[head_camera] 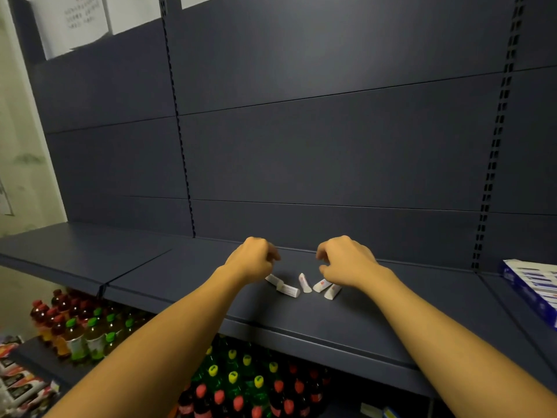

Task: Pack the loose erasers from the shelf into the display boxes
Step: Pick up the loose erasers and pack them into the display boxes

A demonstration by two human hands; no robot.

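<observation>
Between the curled, empty-looking left hand and right hand, loose erasers lie light, stiff, sleeved: pinch each across its long sides.

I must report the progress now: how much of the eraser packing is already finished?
Nothing looks packed yet. Five loose erasers lie on the shelf between the hands. The left hand and right hand hover over them with curled fingers; whether either holds one I cannot tell. The display box sits far right, contents unclear. All the visible erasers remain.
</observation>
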